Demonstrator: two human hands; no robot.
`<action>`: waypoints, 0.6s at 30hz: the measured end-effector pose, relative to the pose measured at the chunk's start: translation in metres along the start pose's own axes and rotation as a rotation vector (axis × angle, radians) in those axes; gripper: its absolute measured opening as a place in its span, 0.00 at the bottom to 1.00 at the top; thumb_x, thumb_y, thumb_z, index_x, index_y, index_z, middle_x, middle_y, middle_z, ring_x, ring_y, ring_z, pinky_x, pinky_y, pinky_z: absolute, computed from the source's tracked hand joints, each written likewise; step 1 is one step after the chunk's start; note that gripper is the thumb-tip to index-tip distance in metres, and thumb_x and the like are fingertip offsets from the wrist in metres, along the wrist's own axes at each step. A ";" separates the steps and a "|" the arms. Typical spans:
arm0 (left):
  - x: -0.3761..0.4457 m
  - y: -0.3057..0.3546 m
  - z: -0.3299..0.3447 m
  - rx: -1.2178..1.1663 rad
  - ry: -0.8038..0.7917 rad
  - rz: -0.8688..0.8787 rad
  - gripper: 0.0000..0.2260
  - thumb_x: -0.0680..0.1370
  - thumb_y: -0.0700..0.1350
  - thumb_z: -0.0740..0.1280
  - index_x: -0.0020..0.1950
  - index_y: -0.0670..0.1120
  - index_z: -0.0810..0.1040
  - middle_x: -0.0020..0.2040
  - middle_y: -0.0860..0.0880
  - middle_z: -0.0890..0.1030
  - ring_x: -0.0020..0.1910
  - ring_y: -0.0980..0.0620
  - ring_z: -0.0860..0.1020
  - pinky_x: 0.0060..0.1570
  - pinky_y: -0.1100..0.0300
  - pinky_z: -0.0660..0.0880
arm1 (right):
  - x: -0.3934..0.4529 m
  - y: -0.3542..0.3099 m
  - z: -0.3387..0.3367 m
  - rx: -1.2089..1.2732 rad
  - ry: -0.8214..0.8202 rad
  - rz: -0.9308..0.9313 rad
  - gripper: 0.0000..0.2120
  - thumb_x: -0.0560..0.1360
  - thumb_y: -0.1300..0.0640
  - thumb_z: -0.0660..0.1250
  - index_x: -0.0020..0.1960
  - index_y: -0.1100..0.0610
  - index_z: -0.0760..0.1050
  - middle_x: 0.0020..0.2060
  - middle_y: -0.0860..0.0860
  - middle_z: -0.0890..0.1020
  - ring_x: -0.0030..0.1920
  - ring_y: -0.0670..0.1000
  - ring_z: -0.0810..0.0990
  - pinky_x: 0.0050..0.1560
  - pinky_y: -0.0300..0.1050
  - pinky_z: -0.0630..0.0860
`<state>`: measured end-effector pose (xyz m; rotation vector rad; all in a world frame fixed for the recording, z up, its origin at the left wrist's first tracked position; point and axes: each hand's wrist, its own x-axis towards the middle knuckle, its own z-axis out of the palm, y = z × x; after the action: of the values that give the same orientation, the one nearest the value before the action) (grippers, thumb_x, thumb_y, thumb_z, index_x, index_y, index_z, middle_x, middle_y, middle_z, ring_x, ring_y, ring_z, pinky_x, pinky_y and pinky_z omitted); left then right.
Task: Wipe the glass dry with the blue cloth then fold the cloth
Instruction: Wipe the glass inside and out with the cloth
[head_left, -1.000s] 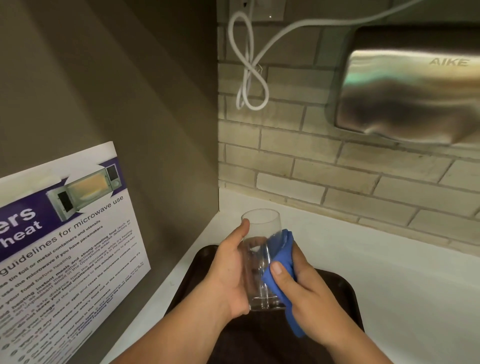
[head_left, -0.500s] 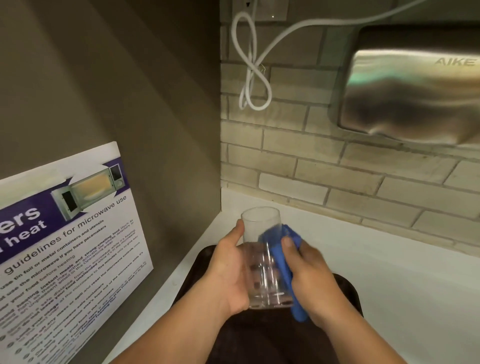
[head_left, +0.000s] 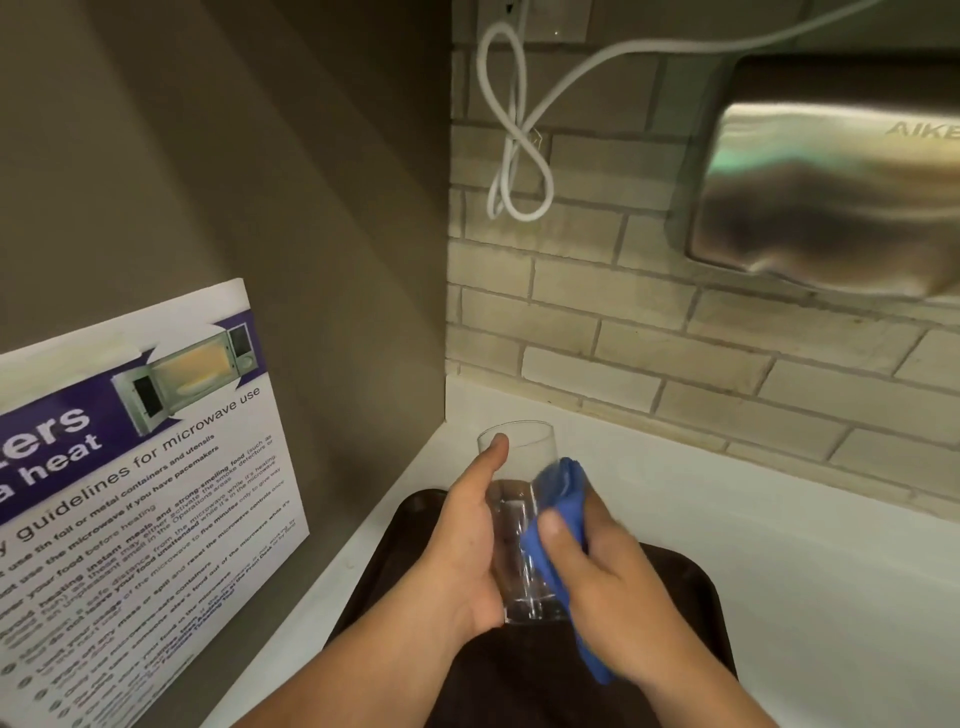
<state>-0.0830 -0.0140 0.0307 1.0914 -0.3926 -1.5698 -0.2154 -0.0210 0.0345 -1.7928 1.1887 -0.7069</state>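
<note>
White counter (head_left: 779, 571), left hand (head_left: 462, 551) grip holding glass (head_left: 519, 519), right hand (head_left: 608, 577) seemingly pressing blue cloth (head_left: 556, 499) against it

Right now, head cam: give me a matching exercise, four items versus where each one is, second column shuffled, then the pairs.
Items
1. glass
2. blue cloth
3. brown tray
4. white cable

Places
A. flat on the white counter
B. gripped upright in the left hand
C. looped on the brick wall
D. pressed against the glass by the right hand

Pairs: 1-B, 2-D, 3-A, 4-C
</note>
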 end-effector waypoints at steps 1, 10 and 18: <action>0.000 0.000 -0.001 0.000 0.018 0.012 0.29 0.74 0.68 0.68 0.44 0.41 0.89 0.38 0.41 0.88 0.35 0.44 0.87 0.43 0.52 0.81 | -0.004 0.002 0.004 -0.082 -0.041 -0.016 0.26 0.81 0.42 0.59 0.76 0.49 0.63 0.58 0.45 0.82 0.54 0.39 0.81 0.53 0.27 0.73; -0.007 -0.006 0.004 -0.060 0.009 0.002 0.32 0.77 0.69 0.65 0.59 0.42 0.88 0.55 0.37 0.88 0.51 0.38 0.88 0.56 0.43 0.81 | 0.033 -0.019 -0.009 0.115 0.318 0.063 0.20 0.82 0.41 0.54 0.48 0.53 0.77 0.41 0.53 0.84 0.44 0.50 0.84 0.46 0.44 0.79; -0.008 0.002 0.006 -0.019 0.065 -0.021 0.32 0.75 0.71 0.66 0.56 0.43 0.87 0.51 0.38 0.90 0.53 0.38 0.87 0.57 0.46 0.81 | -0.001 0.008 0.010 -0.047 0.003 -0.114 0.28 0.78 0.37 0.58 0.76 0.44 0.62 0.63 0.42 0.79 0.62 0.42 0.80 0.64 0.38 0.77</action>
<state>-0.0867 -0.0091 0.0391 1.1317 -0.3227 -1.5490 -0.2111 -0.0179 0.0231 -1.9114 1.1203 -0.7534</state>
